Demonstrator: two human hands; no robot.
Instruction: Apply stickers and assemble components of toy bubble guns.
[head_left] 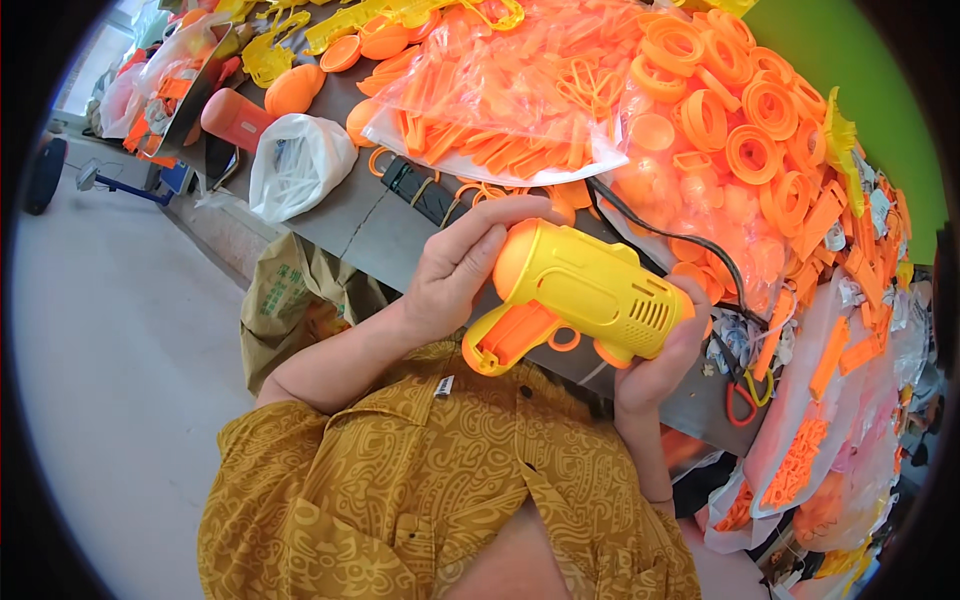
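Observation:
A yellow and orange plastic toy gun (585,285) is held up in front of my chest, lying on its side. My left hand (462,262) presses on the rounded orange cap at its left end, fingers curled over the top. At the other end, near the vent slots, my right hand (668,362) grips it with the thumb up along the end. The handle hangs down to the left, showing an orange hollow inside. An orange ring-like trigger (564,339) sticks out beside the handle. Parts of my fingers are hidden behind the body.
A clear bag of orange strips (520,100) and a heap of orange rings (753,153) cover the far bench. Nearby are a white bag-lined container (297,165), a black cable (690,215) and scissors (742,400). A brown sack (285,310) stands left, below the bench edge.

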